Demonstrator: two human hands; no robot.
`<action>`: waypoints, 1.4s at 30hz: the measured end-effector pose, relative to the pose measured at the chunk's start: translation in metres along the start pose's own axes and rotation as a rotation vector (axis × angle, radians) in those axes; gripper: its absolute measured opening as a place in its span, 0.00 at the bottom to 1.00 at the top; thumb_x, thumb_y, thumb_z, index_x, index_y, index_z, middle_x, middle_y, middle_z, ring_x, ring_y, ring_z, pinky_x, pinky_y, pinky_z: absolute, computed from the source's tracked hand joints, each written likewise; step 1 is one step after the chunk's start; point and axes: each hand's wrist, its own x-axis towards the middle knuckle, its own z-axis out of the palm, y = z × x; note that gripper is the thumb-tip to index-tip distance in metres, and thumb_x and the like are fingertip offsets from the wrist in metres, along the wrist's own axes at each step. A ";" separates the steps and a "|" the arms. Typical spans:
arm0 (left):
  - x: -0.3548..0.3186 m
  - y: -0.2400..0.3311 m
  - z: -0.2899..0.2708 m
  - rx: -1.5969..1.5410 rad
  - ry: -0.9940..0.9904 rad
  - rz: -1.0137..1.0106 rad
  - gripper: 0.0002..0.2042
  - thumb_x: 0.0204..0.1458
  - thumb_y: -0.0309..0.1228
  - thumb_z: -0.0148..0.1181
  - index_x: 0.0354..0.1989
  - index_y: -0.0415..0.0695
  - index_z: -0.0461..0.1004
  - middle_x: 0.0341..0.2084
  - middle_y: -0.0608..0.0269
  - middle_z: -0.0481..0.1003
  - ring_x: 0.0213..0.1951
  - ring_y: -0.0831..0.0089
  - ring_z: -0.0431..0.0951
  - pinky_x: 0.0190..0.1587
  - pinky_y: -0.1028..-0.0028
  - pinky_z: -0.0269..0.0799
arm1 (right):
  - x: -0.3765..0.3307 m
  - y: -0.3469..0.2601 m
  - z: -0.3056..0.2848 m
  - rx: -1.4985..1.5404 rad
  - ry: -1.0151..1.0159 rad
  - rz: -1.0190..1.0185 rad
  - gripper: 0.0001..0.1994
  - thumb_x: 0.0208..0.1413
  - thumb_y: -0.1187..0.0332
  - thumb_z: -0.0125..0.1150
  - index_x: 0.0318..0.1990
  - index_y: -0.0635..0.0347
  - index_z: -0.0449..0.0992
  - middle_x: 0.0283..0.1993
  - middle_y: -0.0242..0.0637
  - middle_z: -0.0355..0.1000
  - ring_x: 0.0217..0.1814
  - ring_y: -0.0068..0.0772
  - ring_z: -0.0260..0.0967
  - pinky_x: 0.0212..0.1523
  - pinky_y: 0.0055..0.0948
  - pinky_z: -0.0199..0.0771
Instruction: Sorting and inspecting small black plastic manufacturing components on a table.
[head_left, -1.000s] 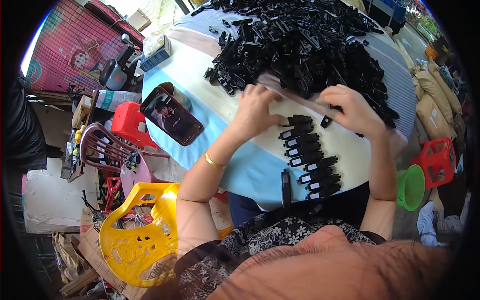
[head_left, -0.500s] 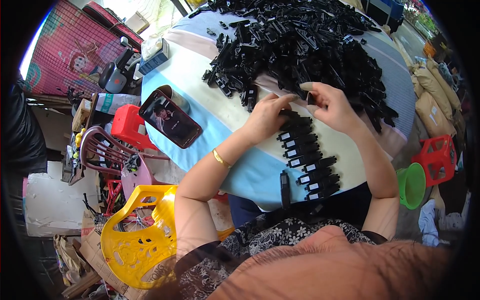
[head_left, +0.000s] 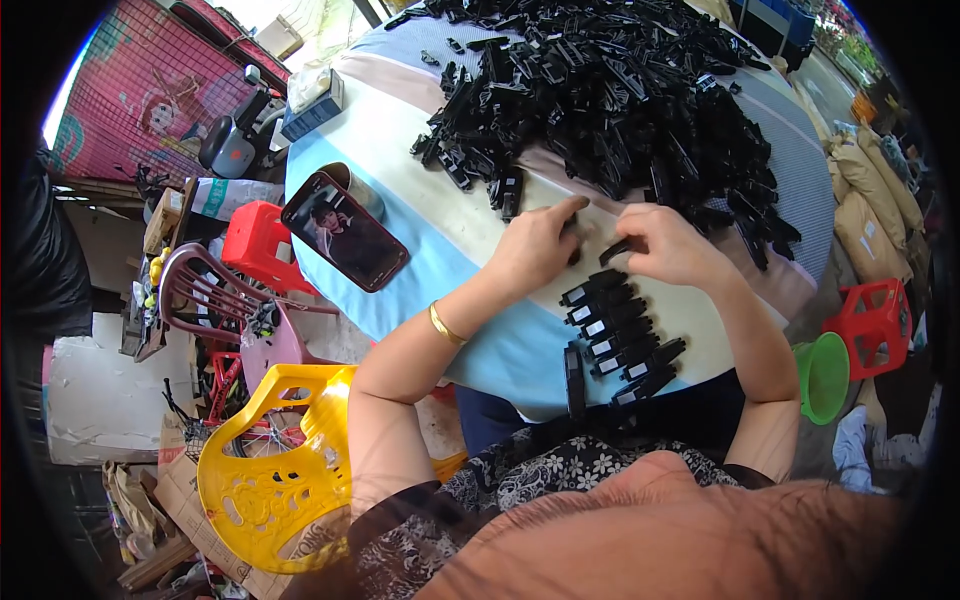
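With our left hand (head_left: 535, 245) and right hand (head_left: 668, 245) both pinching one small black part (head_left: 612, 252) at frame centre, we judged a slip could scatter the neat row (head_left: 622, 335) just below.

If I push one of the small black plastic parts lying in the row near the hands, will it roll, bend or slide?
The black part looks flat and blocky, so it would probably slide on the cloth, not roll. It seems moulded and stiff, unlikely to bend. Small as it is, it is likely light, and a push may knock its neighbours in the row.
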 end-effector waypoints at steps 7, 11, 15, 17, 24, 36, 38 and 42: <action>0.003 -0.021 -0.004 0.026 0.015 0.183 0.14 0.43 0.24 0.58 0.41 0.42 0.75 0.32 0.51 0.73 0.42 0.53 0.72 0.47 0.63 0.69 | -0.001 -0.009 -0.005 0.056 0.167 0.082 0.11 0.42 0.71 0.63 0.34 0.65 0.76 0.32 0.41 0.70 0.37 0.41 0.69 0.37 0.34 0.69; 0.007 -0.018 0.005 -0.004 0.019 0.219 0.10 0.38 0.24 0.62 0.32 0.42 0.76 0.31 0.54 0.73 0.41 0.55 0.71 0.45 0.64 0.69 | 0.001 -0.005 0.015 -0.115 0.246 -0.012 0.10 0.41 0.70 0.65 0.33 0.62 0.77 0.31 0.37 0.70 0.37 0.41 0.67 0.38 0.35 0.69; -0.001 -0.010 0.000 -0.093 -0.049 0.053 0.10 0.36 0.24 0.62 0.31 0.41 0.78 0.28 0.55 0.73 0.35 0.59 0.73 0.40 0.66 0.71 | -0.006 -0.004 0.008 -0.276 0.203 -0.055 0.09 0.40 0.71 0.64 0.31 0.61 0.77 0.31 0.36 0.71 0.38 0.40 0.68 0.39 0.36 0.69; -0.003 -0.009 -0.001 -0.080 -0.029 0.077 0.09 0.36 0.22 0.61 0.30 0.40 0.78 0.28 0.56 0.72 0.32 0.62 0.74 0.37 0.68 0.72 | -0.011 -0.004 0.005 -0.346 0.164 -0.011 0.07 0.39 0.72 0.63 0.29 0.61 0.77 0.30 0.36 0.71 0.38 0.39 0.68 0.40 0.35 0.68; -0.005 -0.007 0.000 -0.012 0.036 0.151 0.09 0.35 0.21 0.60 0.29 0.40 0.79 0.25 0.58 0.72 0.32 0.61 0.73 0.37 0.68 0.71 | -0.017 -0.010 -0.005 -0.449 0.130 -0.083 0.07 0.35 0.76 0.61 0.27 0.63 0.75 0.28 0.36 0.70 0.36 0.38 0.67 0.39 0.35 0.66; 0.003 -0.007 0.000 -0.177 -0.152 0.169 0.08 0.35 0.23 0.64 0.28 0.41 0.78 0.28 0.58 0.73 0.35 0.59 0.72 0.39 0.66 0.70 | -0.010 0.004 0.005 -0.155 0.143 -0.213 0.08 0.34 0.78 0.59 0.28 0.64 0.74 0.29 0.41 0.69 0.35 0.43 0.67 0.36 0.36 0.69; 0.003 -0.010 -0.004 -0.033 0.005 0.289 0.12 0.35 0.28 0.69 0.31 0.42 0.77 0.31 0.57 0.73 0.38 0.57 0.71 0.42 0.65 0.70 | -0.013 -0.002 -0.014 -0.112 0.189 -0.147 0.07 0.37 0.76 0.62 0.29 0.64 0.75 0.29 0.41 0.70 0.34 0.43 0.68 0.35 0.35 0.69; 0.007 -0.026 -0.028 0.377 0.272 -0.078 0.19 0.38 0.33 0.69 0.39 0.41 0.71 0.36 0.52 0.69 0.42 0.52 0.71 0.43 0.62 0.70 | -0.037 0.023 -0.072 -0.402 0.589 0.304 0.10 0.48 0.67 0.63 0.37 0.60 0.79 0.36 0.43 0.75 0.40 0.45 0.72 0.42 0.36 0.72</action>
